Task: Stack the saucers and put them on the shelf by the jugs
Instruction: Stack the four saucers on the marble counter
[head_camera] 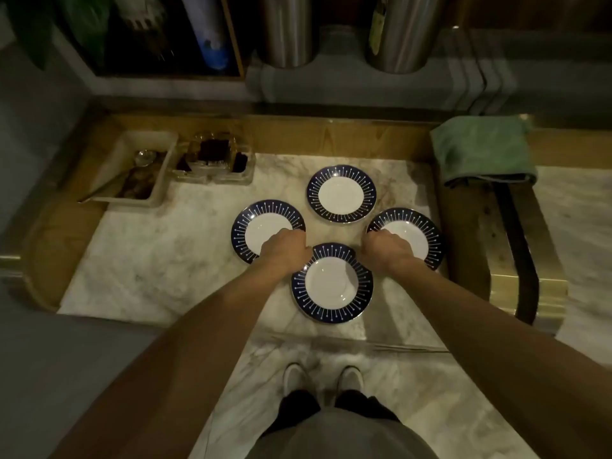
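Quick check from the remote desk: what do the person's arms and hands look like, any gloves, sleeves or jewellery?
Both forearms are bare up to the frame edge, with no sleeves showing. The left hand and right hand wear no gloves. No watch, bracelet or ring shows; dim light could hide small details.

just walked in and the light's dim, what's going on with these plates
A person stands at a marble counter with four blue-rimmed saucers laid out separately, none stacked yet. The left hand is on the left saucer and the right hand on the right saucer. The near saucer and far saucer lie untouched. Two steel jugs stand on the shelf behind.
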Available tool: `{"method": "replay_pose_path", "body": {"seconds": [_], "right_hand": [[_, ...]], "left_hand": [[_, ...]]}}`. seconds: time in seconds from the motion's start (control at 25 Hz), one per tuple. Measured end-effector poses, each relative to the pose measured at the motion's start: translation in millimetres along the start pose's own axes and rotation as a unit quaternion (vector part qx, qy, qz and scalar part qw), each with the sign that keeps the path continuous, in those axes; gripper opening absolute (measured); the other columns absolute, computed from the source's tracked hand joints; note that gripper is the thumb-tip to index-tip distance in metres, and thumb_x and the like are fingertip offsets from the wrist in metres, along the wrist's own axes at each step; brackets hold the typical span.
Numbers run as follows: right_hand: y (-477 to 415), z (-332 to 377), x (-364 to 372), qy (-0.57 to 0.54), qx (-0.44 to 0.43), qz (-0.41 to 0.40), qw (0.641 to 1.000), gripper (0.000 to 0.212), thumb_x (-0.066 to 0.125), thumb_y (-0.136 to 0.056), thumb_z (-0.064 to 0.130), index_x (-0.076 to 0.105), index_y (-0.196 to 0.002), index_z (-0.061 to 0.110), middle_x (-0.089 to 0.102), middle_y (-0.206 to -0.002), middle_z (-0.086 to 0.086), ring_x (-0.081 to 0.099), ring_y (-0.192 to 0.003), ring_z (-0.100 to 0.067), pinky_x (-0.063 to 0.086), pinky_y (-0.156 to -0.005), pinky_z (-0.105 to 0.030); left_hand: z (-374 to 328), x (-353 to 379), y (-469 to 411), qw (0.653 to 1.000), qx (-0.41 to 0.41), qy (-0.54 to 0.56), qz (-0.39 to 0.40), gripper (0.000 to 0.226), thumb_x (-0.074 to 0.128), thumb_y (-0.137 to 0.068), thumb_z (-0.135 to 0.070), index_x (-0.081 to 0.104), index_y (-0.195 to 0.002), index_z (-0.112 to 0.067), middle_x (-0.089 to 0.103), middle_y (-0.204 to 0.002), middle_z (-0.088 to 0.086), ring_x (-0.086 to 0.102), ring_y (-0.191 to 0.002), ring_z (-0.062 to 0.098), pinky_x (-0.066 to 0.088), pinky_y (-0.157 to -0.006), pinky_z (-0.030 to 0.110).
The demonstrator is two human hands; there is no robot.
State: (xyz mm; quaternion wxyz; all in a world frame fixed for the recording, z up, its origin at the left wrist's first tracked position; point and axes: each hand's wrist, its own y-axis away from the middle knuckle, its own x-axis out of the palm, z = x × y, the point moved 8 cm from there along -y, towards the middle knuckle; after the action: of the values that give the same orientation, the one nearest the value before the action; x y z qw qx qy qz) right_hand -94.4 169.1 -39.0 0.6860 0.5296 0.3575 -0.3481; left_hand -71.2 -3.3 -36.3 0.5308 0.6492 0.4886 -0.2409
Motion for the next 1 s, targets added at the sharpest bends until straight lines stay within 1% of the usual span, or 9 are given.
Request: {"method": "replay_pose_path", "body": {"seconds": [0.04,0.2,0.36,0.52,0.6,0.72,0.8,0.88,1.0], "right_hand": [[1.8,-1.1,1.2,0.004,0.005,-0.002,1.0,0.034,0.05,-0.088,0.035,0.062,-0.107,0.01,0.067,-0.104,-0.012,0.061,-0.083,-0.028,0.047,-0.068,-0.035],[12.1,-0.4,8.2,0.006,0.023,-0.008,1.0,0.041,0.048,-0.093,0.039,0.058,-0.111,0.004,0.063,-0.107,-0.013,0.062,-0.098,-0.032,0.044,-0.073,-0.037],[13.9,-1.5,12.9,0.004,0.037,-0.022,0.999,0.029,0.048,-0.095,0.026,0.058,-0.111,0.005,0.064,-0.109,-0.014,0.063,-0.097,-0.03,0.045,-0.073,-0.035],[14.6,-0.7,14.6,0.016,0.045,-0.026,0.999,0.026,0.051,-0.094,0.019,0.056,-0.115,0.005,0.062,-0.113,-0.014,0.062,-0.102,-0.03,0.048,-0.081,-0.036],[12.8,-2.6,16.3,-0.005,0.051,-0.018,0.999,0.027,0.052,-0.093,0.019,0.055,-0.116,0.005,0.062,-0.113,-0.013,0.061,-0.103,-0.029,0.048,-0.081,-0.036],[5.8,-10.0,21.6,-0.081,0.07,0.003,0.994,0.027,0.054,-0.092,0.023,0.058,-0.11,0.004,0.063,-0.105,-0.013,0.061,-0.093,-0.028,0.048,-0.076,-0.035],[1.7,-12.6,21.0,-0.127,0.077,0.013,0.989,0.03,0.055,-0.09,0.027,0.062,-0.108,0.004,0.065,-0.099,-0.012,0.062,-0.087,-0.028,0.054,-0.08,-0.038],[-0.8,-13.4,13.5,-0.15,0.08,0.004,0.985,0.033,0.055,-0.089,0.032,0.065,-0.107,0.006,0.067,-0.101,-0.013,0.064,-0.09,-0.03,0.054,-0.084,-0.041],[-4.5,-11.3,-3.9,-0.176,0.075,-0.022,0.981,0.03,0.056,-0.09,0.032,0.065,-0.104,0.006,0.068,-0.106,-0.015,0.064,-0.097,-0.032,0.05,-0.084,-0.038]], "left_hand": [[2.5,3.1,3.1,1.0,-0.01,-0.008,0.006,0.032,0.048,-0.091,-0.031,0.06,-0.108,-0.006,0.063,-0.111,0.016,0.06,-0.1,0.032,0.049,-0.08,0.039],[12.7,15.6,9.1,0.999,-0.028,-0.019,-0.01,0.031,0.051,-0.091,-0.026,0.06,-0.105,0.0,0.064,-0.11,0.019,0.06,-0.1,0.034,0.042,-0.072,0.035],[20.1,21.7,11.5,0.999,-0.039,0.017,-0.024,0.02,0.055,-0.088,-0.013,0.06,-0.1,0.002,0.065,-0.106,0.021,0.061,-0.096,0.033,0.041,-0.069,0.033],[25.0,25.3,12.9,0.997,-0.045,0.054,-0.033,0.019,0.054,-0.086,-0.002,0.06,-0.104,0.001,0.065,-0.11,0.02,0.061,-0.1,0.034,0.048,-0.076,0.036],[25.4,25.0,14.0,0.996,-0.044,0.061,-0.036,0.021,0.054,-0.086,0.0,0.06,-0.106,0.0,0.065,-0.11,0.02,0.061,-0.101,0.034,0.048,-0.079,0.036],[26.6,20.9,14.0,0.996,-0.047,0.07,-0.038,0.022,0.054,-0.087,-0.001,0.059,-0.109,-0.001,0.064,-0.112,0.019,0.06,-0.102,0.033,0.047,-0.077,0.034],[27.5,14.2,13.1,0.995,-0.049,0.076,-0.045,0.022,0.055,-0.089,-0.005,0.059,-0.11,-0.002,0.064,-0.113,0.018,0.06,-0.103,0.033,0.048,-0.08,0.035],[28.2,3.9,11.5,0.993,-0.051,0.09,-0.058,0.02,0.057,-0.09,-0.011,0.06,-0.108,-0.003,0.065,-0.112,0.018,0.06,-0.102,0.033,0.049,-0.082,0.037],[30.3,-16.9,8.7,0.987,-0.056,0.123,-0.088,0.022,0.059,-0.09,-0.019,0.063,-0.105,-0.003,0.066,-0.112,0.019,0.06,-0.104,0.034,0.049,-0.085,0.037]]}}
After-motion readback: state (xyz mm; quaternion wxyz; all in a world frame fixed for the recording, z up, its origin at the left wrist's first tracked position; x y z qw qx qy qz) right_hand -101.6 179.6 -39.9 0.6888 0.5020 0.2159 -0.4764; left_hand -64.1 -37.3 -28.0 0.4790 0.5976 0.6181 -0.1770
